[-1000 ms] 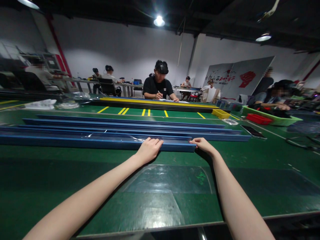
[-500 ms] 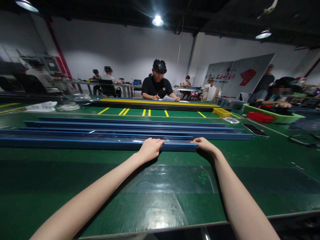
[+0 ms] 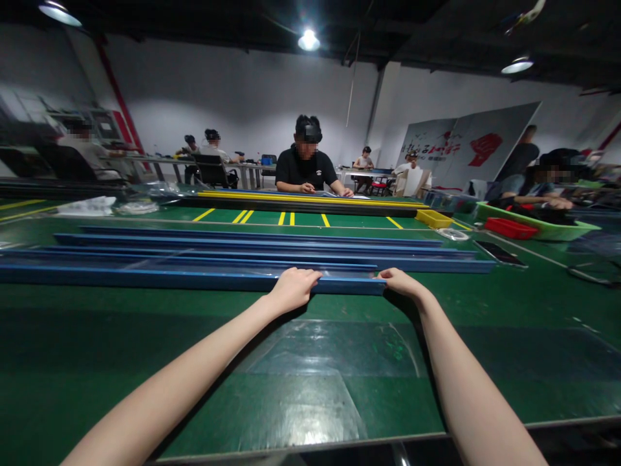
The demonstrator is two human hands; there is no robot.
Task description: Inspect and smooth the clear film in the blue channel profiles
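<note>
A long blue channel [image 3: 194, 277] lies across the green table in front of me, with a glossy clear strip [image 3: 242, 268] showing along its inside. My left hand [image 3: 297, 287] is closed over its near wall, short of the right end; the fingertips are hidden inside. At that right end my right hand [image 3: 398, 281] is closed in a pinch at the channel's corner. Whether its fingers also hold the clear strip is too small to tell. More blue channels [image 3: 427, 265] lie parallel just behind.
Clear sheets [image 3: 310, 349] lie flat nearer the table's front edge. Beyond the channels are yellow and black bars [image 3: 310, 200], a yellow bin [image 3: 433, 219], a phone [image 3: 501, 254], a red tray [image 3: 510, 227] and a green basin [image 3: 577, 228]. A person [image 3: 306, 162] sits opposite with papers.
My hands keep their hold on the channel. The bright reflections inside it have shifted toward the left. The whole view has swung slightly, and the person opposite has lowered the papers.
</note>
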